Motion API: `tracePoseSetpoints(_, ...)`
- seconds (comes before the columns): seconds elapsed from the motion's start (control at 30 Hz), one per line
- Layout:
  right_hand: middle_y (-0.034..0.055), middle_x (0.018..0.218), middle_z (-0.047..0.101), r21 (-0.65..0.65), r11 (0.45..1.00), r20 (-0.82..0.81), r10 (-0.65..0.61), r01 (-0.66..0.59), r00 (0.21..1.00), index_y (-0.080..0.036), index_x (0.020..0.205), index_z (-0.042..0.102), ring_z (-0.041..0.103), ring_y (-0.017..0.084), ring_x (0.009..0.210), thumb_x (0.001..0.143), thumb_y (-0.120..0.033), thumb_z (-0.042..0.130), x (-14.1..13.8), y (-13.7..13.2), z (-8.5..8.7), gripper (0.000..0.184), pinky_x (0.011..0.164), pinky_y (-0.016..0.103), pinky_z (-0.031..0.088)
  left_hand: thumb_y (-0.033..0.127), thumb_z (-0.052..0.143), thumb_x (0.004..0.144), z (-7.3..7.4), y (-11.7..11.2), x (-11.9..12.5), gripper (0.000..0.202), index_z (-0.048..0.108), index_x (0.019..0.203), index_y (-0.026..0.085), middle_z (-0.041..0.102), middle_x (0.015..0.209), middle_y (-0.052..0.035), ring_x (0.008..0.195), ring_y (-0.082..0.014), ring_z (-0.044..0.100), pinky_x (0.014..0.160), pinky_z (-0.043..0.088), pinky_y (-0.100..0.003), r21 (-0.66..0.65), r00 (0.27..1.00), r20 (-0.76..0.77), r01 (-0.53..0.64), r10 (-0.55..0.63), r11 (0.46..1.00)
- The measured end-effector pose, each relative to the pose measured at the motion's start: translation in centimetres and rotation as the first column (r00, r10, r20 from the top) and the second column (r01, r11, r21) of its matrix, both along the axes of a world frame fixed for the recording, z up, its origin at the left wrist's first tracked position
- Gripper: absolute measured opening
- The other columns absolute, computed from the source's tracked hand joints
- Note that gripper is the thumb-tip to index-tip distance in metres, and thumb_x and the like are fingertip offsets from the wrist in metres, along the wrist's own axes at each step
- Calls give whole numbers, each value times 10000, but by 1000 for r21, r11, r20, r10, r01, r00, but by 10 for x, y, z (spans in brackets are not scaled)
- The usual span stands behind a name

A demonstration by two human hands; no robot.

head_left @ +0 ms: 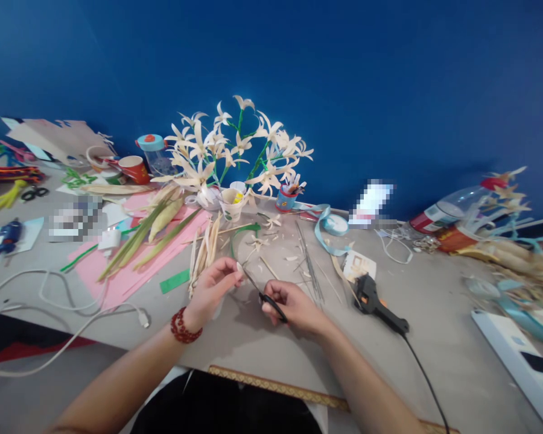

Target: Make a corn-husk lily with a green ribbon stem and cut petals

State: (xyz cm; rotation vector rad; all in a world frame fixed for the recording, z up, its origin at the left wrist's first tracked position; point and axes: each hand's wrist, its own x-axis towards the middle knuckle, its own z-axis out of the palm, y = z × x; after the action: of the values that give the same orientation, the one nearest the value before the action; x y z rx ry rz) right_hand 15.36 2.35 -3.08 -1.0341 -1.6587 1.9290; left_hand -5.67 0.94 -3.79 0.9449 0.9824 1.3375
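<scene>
Black-handled scissors (274, 307) sit in my right hand (292, 304), its fingers through and around the handles, the blades pointing up and left. My left hand (217, 282), with a red bead bracelet (183, 328) at the wrist, pinches a small pale piece (239, 266) close to the blade tips; its exact kind is too small to tell. A thin green strip (232, 241) curves up just beyond the fingers. Dry pale husk strips (203, 250) lie behind my left hand, and a flat green piece (175, 281) is to its left. Thin wires (311, 271) lie beyond my right hand.
Cream husk flowers (242, 141) stand in a paper cup (232, 205) at the back. A black glue gun (380, 307) with a trailing cord lies at right, near blue ribbon (335, 224). Pink paper (127, 289), corn husks (165, 220) and a white cable (67, 307) cover the left.
</scene>
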Motion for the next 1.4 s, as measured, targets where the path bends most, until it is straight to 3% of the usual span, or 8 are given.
tracePoseSetpoints(0.37, -66, 507, 536, -26, 999, -8, -37, 37, 999, -194, 716, 468, 416, 68, 433, 722, -529, 748, -1, -1, -1, 437, 417, 171, 291, 259, 731, 762, -2, 1, -1, 143, 618, 785, 173, 610, 687, 8, 636, -109, 544, 634, 441, -228, -7, 1000, 28, -12, 13, 1000)
tracePoseSetpoints(1.4, -83, 462, 511, -88, 996, -36, 27, -30, 999, -207, 694, 411, 347, 52, 381, 689, -612, 731, 2, 2, 9, 516, 367, 169, 248, 223, 739, 744, 3, 0, -1, 149, 604, 778, 169, 617, 722, 3, 640, -112, 569, 644, 461, -239, -32, 993, 118, 32, -28, 999)
